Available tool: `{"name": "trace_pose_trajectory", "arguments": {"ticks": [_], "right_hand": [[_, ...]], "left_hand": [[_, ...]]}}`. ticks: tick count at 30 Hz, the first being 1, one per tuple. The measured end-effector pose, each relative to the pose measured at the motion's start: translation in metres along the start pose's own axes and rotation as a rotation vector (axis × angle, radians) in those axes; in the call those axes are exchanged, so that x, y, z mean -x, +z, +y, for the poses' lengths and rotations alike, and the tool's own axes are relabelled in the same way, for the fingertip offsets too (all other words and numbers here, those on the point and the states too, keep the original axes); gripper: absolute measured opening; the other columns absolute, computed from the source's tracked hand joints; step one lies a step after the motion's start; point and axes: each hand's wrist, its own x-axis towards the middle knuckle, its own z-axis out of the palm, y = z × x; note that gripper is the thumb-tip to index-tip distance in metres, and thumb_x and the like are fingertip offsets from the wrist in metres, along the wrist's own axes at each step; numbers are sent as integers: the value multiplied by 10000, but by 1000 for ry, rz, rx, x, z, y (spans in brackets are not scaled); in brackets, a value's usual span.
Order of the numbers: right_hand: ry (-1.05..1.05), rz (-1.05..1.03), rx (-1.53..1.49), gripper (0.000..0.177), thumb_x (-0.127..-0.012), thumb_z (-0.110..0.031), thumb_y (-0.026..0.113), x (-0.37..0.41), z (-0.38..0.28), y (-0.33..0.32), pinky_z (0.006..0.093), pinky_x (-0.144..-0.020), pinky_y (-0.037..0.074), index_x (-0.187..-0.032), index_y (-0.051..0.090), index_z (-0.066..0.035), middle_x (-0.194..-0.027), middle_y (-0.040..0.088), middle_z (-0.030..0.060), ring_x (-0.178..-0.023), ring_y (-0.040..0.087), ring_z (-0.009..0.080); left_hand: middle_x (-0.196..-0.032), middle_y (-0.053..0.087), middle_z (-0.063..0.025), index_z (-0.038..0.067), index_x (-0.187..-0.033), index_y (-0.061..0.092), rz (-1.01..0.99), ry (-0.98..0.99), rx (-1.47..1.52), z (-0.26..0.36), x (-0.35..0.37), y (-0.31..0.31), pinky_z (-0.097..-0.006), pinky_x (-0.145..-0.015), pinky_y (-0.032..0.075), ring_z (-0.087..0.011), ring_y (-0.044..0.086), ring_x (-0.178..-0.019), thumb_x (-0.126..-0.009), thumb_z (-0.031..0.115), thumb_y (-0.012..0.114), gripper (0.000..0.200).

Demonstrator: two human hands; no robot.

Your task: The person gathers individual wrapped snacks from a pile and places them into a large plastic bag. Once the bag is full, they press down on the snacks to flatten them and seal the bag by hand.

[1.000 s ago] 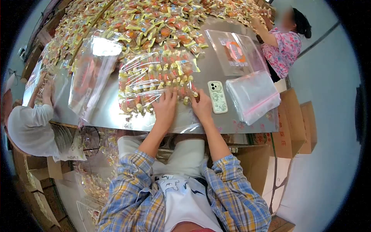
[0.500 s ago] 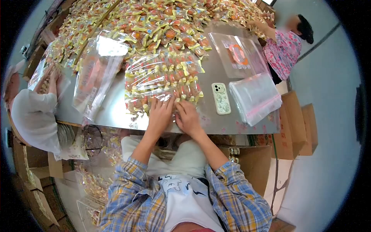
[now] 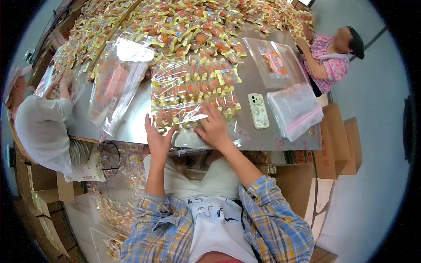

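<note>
A clear plastic bag (image 3: 193, 94) lies flat on the metal table in front of me, filled with rows of small wrapped snacks in yellow-edged packets. At its lower left corner is my left hand (image 3: 158, 136), with thumb and fingers spread and nothing gripped. My right hand (image 3: 215, 127) rests on the bag's near edge, fingers stretched out over the plastic. Loose clear film shows between the two hands. What lies under the right fingertips is hidden.
A large heap of wrapped snacks (image 3: 188, 26) covers the far side. Printed bags (image 3: 115, 83) lie left; a phone (image 3: 258, 111) and a stack of clear bags (image 3: 294, 111) lie right. One person (image 3: 41, 122) works at left, another (image 3: 326, 65) at right. Cardboard boxes (image 3: 331, 140) stand beside the table.
My left hand has moved left from the middle of the bag's near edge to its lower left corner, and its fingers have spread. My right hand has reached slightly further over the bag.
</note>
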Motion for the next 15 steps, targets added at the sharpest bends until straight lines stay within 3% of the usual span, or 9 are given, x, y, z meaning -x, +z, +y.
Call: {"name": "trace_pose_trajectory", "arguments": {"ticks": [2, 3, 6, 7, 9, 11, 13, 15], "right_hand": [[27, -41, -40, 438, -755, -281, 847, -9, -1, 2, 533, -1178, 366, -1109, 691, -76, -1431, 589, 169, -1416, 464, 409], [60, -63, -12, 512, -753, -274, 841, -9, 0, 8, 539, -1193, 355, -1196, 687, -72, -1424, 597, 150, -1417, 467, 390], [48, -50, 140, 720, -778, -307, 847, -11, -3, 9, 502, -1168, 401, -1409, 604, -60, -1434, 597, 159, -1395, 497, 380], [64, -62, 113, 715, -778, -293, 842, -10, -5, 9, 503, -1170, 401, -1410, 603, -59, -1439, 596, 158, -1393, 502, 379], [87, -80, 71, 705, -778, -265, 832, -15, -3, 2, 505, -1176, 401, -1411, 602, -57, -1450, 594, 156, -1388, 511, 377], [69, -73, 93, 715, -755, -237, 819, -14, 4, 8, 472, -1170, 417, -1407, 598, -45, -1437, 605, 163, -1380, 523, 367], [85, -88, 69, 741, -739, -225, 818, -12, 8, 13, 455, -1181, 408, -1419, 583, -47, -1449, 601, 158, -1377, 530, 348], [77, -141, 65, 753, -745, -244, 820, -20, 8, 2, 468, -1195, 385, -1430, 574, -52, -1460, 595, 149, -1394, 511, 346]], "left_hand": [[-1572, 378, -307, -91, -1536, 313, -127, -41, -2, -3, -5, -4, -519, -1201, 316, -450, 364, -1473, -660, 368, 977, 1191], [-1579, 372, -306, -71, -1548, 305, -49, 20, -159, 2, -6, -3, -522, -1210, 300, -442, 346, -1487, -625, 420, 984, 1247], [-1539, 406, -288, -28, -1536, 373, 76, 228, -313, 13, 0, 10, -524, -1193, 300, -421, 391, -1440, -639, 429, 974, 1173], [-1384, 543, -223, 13, -1388, 536, 202, 348, -259, 16, 6, 13, -503, -1103, 389, -387, 515, -1286, -699, 355, 952, 874], [-1251, 602, -156, 23, -1270, 573, 24, 749, 53, 0, 16, 36, -518, -999, 437, -343, 571, -1170, -815, 190, 865, 566], [-1216, 626, -130, 36, -1220, 605, -203, 760, 110, 6, 34, 48, -506, -957, 473, -311, 597, -1139, -848, 114, 791, 422], [-1184, 644, -118, 38, -1196, 630, -298, 587, 13, 37, 26, 42, -490, -940, 498, -296, 612, -1125, -848, 55, 744, 366], [-1180, 650, -129, 34, -1204, 640, -131, 657, -46, 38, 22, 47, -479, -972, 499, -303, 610, -1149, -835, 39, 724, 379]]}}
